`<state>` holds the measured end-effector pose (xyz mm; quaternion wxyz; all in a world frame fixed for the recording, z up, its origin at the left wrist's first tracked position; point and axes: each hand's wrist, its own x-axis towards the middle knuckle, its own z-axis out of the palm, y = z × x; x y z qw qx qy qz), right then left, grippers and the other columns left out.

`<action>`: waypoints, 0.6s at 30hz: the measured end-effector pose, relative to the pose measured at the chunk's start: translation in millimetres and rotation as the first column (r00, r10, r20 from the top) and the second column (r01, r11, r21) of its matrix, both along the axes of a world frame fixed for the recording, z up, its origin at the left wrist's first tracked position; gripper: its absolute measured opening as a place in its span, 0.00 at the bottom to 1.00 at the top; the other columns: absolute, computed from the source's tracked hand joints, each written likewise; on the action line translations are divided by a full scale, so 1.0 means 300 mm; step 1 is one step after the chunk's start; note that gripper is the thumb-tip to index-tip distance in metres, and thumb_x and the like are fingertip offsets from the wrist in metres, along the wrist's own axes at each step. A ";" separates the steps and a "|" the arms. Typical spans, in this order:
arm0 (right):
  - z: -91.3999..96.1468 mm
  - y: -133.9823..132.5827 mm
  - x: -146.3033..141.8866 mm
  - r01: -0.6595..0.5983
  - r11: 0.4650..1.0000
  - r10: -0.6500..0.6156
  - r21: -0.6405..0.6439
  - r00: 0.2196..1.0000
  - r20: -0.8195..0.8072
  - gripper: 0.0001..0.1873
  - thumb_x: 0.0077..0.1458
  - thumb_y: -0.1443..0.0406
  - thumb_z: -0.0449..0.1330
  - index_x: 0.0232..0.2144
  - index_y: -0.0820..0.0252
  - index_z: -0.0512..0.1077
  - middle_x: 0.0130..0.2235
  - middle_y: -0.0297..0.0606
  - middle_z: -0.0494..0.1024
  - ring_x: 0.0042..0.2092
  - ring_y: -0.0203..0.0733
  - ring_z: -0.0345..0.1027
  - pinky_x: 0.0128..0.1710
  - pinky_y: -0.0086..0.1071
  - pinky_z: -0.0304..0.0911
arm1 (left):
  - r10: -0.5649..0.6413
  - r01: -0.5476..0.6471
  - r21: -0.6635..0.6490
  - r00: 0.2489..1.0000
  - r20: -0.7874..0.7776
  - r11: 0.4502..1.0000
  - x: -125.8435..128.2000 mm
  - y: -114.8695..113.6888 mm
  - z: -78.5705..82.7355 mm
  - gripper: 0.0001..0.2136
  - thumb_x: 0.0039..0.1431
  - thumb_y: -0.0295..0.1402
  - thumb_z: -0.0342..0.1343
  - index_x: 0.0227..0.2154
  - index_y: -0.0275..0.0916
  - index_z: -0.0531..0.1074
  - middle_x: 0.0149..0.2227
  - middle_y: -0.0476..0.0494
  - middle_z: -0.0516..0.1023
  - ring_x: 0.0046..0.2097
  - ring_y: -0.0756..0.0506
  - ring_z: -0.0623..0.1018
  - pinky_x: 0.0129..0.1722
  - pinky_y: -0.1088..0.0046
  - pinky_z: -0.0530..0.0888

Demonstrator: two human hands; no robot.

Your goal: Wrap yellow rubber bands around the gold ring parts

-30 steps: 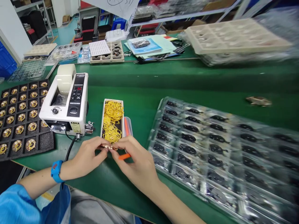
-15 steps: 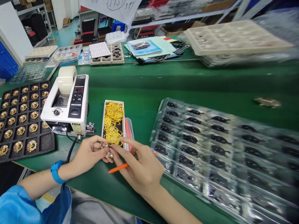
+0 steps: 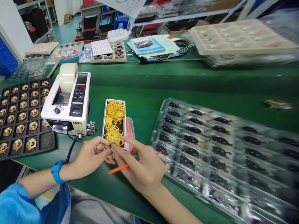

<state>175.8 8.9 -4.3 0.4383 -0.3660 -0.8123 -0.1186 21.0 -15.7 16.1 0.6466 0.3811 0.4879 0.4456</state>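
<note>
While left hand pinched small gold part at fingertips, right hand stretched fingers out straight to it, orange stick tucked between fingers. Part just at near end of box of yellow rings. Tape dispenser left of box, red panel digits too small to read. Clear tray of black parts at right.

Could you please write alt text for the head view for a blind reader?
Over a green table, the left hand pinches a small gold part and the right hand holds an orange stick. Behind them sit a box of yellow rings and a tape dispenser; a clear tray of dark parts lies to the right.
</note>
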 end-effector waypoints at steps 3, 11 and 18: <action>0.002 0.014 0.003 -0.107 0.993 0.107 -0.048 0.994 -0.009 0.07 0.60 0.70 0.58 0.32 0.55 0.75 0.33 0.39 0.81 0.26 0.36 0.69 0.26 0.29 0.62 | -0.016 0.016 0.018 1.000 0.009 1.000 0.008 -0.013 -0.005 0.18 0.52 0.45 0.63 0.37 0.36 0.69 0.27 0.50 0.76 0.30 0.50 0.79 0.36 0.72 0.77; -0.020 0.025 0.008 -0.244 0.969 0.244 -0.025 0.970 -0.021 0.06 0.59 0.73 0.58 0.38 0.60 0.70 0.32 0.42 0.82 0.30 0.40 0.75 0.29 0.31 0.67 | -0.013 0.025 0.098 0.993 -0.118 0.995 0.009 -0.032 -0.019 0.11 0.58 0.33 0.57 0.43 0.37 0.68 0.24 0.53 0.73 0.29 0.51 0.77 0.37 0.74 0.77; -0.013 0.034 0.023 -0.273 0.960 0.266 0.060 0.958 0.103 0.05 0.61 0.73 0.56 0.39 0.63 0.70 0.33 0.46 0.83 0.29 0.40 0.74 0.28 0.32 0.66 | -0.008 0.039 0.159 0.981 -0.192 0.986 0.009 -0.037 -0.034 0.09 0.61 0.29 0.51 0.43 0.36 0.69 0.25 0.52 0.73 0.29 0.52 0.76 0.37 0.74 0.77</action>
